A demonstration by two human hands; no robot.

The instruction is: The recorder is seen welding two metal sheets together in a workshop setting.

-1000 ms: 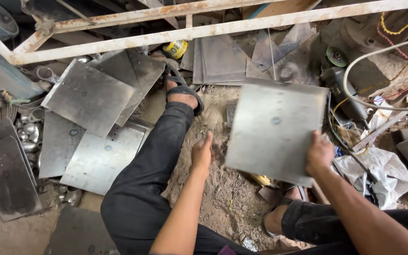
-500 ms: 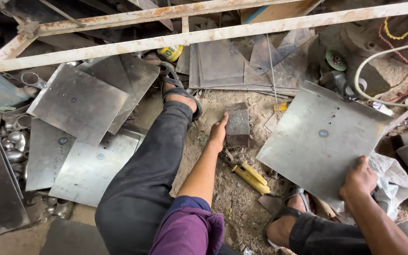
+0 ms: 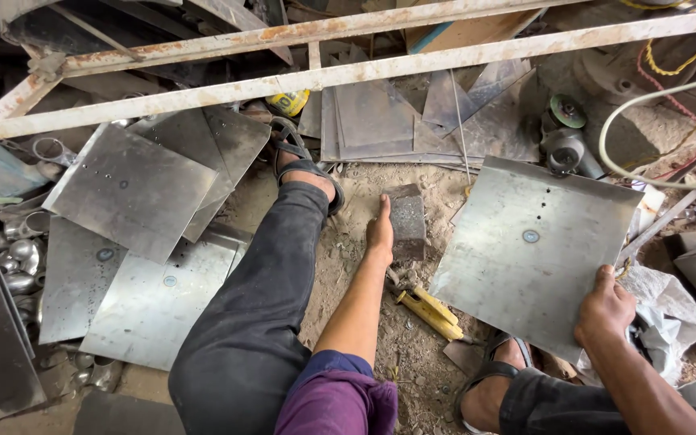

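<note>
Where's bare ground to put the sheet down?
Bare dirt lies between the block and the sheet in the right hand, above the yellow tool. Left of the leg, stacked plates cover everything. The left hand touches the block.

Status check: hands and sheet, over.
Left hand flat against dark block. Right hand grips steel sheet by its near edge, tilted. Yellow tool lies below block.

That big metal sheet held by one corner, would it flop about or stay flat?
The metal sheet probably stays stiff: gripped only at its lower edge by the right hand, it shows no sag. It looks thin, so likely light enough for one hand. Its bare edges may be sharp.
</note>
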